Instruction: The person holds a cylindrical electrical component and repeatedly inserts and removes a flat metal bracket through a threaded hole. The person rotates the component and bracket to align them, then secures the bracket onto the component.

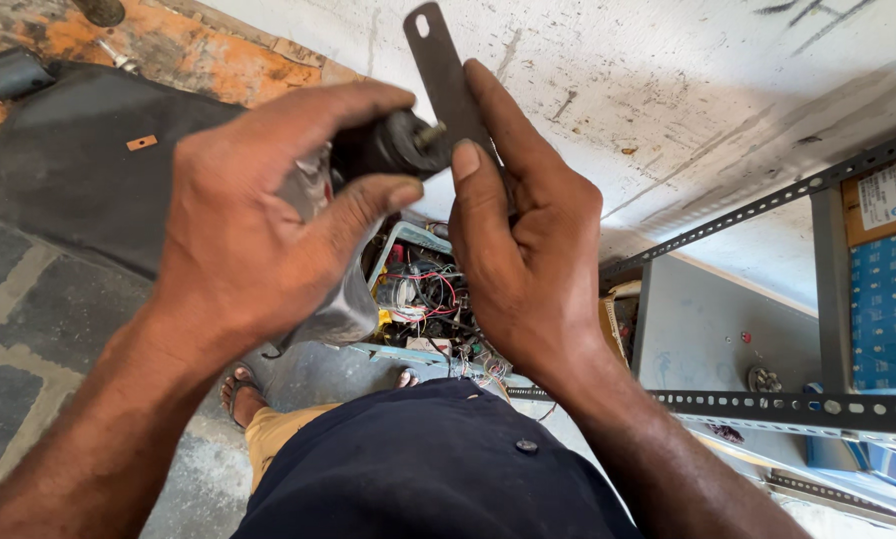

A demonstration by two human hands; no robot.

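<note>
Head view: left hand [258,230] wrapped around small motor [383,150], right hand [523,250] pinching flat metal bracket [443,75] against its shaft, above open box of wires [423,299]. Risk of bracket slipping off, grip being fingertips only.

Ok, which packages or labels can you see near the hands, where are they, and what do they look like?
Brown cardboard box: top shelf of the metal rack, far right; bears a white rectangular label with a small blue mark.
Blue boxes: stacked under the brown one, same rack; blue with a repeating pale pattern.
No screens or signs show.
The hands hold only a dark motor and flat metal bracket, unlabelled.
</note>
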